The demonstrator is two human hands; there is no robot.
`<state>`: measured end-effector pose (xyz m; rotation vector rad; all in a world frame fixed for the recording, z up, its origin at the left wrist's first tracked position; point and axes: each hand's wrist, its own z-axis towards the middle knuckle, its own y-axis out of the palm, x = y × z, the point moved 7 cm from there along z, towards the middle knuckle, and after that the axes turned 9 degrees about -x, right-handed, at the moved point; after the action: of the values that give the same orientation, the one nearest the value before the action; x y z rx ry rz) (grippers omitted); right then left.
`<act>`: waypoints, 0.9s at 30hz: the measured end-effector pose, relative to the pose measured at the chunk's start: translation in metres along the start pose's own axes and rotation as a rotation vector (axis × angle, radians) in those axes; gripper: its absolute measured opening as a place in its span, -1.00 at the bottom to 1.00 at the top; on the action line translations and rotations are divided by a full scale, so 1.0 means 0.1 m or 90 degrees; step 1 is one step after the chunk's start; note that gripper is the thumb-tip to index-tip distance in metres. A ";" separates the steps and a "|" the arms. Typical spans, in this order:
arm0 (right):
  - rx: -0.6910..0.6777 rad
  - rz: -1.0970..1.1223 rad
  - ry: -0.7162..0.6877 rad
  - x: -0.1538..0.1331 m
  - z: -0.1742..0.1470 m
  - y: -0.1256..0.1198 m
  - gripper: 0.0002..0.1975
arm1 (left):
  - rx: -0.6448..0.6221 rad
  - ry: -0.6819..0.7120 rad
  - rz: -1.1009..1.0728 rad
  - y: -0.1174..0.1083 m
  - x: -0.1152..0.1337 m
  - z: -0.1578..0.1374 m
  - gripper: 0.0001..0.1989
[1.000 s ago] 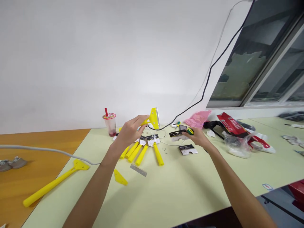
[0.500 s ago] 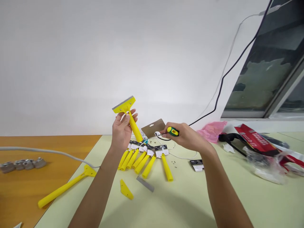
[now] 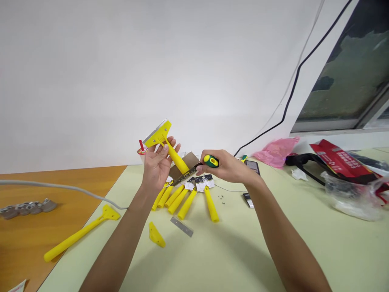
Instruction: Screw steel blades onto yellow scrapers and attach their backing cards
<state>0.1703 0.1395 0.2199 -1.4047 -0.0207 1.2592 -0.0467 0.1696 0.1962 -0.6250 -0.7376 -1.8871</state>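
My left hand (image 3: 155,170) is closed around a yellow scraper (image 3: 180,160), held up with its wide head and blade edge toward the upper left. My right hand (image 3: 226,165) grips a screwdriver (image 3: 210,161) by its green-and-yellow handle; its shaft cannot be made out. A dark patterned strip (image 3: 186,175) runs from the right fingertips down to the left, crossing the scraper's lower end; whether the fingers pinch it I cannot tell. Below lie several yellow handles (image 3: 212,209) with black-and-white cards, a loose metal blade (image 3: 181,226), a yellow plate (image 3: 156,235) and small screws (image 3: 221,199).
A long yellow scraper handle (image 3: 75,237) lies at left, near a grey cable (image 3: 60,186) and metal parts (image 3: 28,207) on the orange surface. At right are a pink bag (image 3: 276,152), red packaging (image 3: 340,160) and clear plastic (image 3: 349,198). A wall stands behind.
My right hand has moved slightly left and up, closer to the scraper. The dark strip now shows at its fingertips, where a thin shaft showed before. The camera view has shifted a little.
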 end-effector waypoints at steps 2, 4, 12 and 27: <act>0.006 0.049 0.002 0.03 0.00 0.01 -0.58 | 0.002 0.004 0.010 -0.01 -0.02 -0.01 -0.65; 0.023 0.102 0.004 0.06 0.01 0.01 -0.54 | 0.008 0.000 0.021 -0.01 -0.02 -0.01 -0.63; 0.089 0.131 0.002 0.04 0.03 -0.01 -0.53 | -0.036 -0.144 0.046 0.16 -0.06 -0.06 -0.43; 0.043 0.047 -0.030 -0.03 0.03 0.07 -0.70 | -0.316 -0.277 0.379 0.12 0.06 -0.12 -0.63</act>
<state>0.1629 0.1375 0.2171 -1.3272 0.0422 1.3426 -0.0391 0.1534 0.1952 -1.4271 -0.2767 -1.3768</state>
